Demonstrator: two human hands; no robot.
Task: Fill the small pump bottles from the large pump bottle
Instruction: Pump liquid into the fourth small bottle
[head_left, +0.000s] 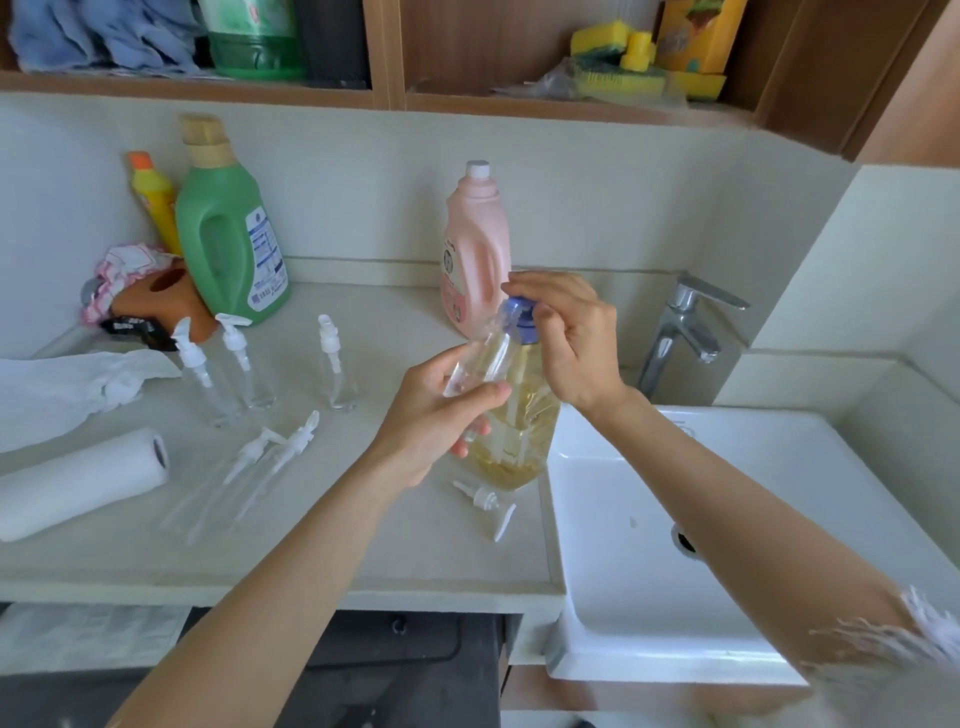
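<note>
1. One view only, from my head camera: my left hand is curled around a clear small pump bottle with its top off, tilting its open neck up toward the blue pump head so the spout can feed straight in.
2. My right hand sits over that pump head, fingers bent down onto it, wrist raised, ready to press by my reading.
3. The large pump bottle, holding yellow liquid, stands on the counter right at the edge of the white sink, probably so drips land in the basin.
4. A loose white pump lies just in front of it, likely this bottle's own.
5. Three capped small bottles stand to the left; two more lie flat nearer me.
</note>
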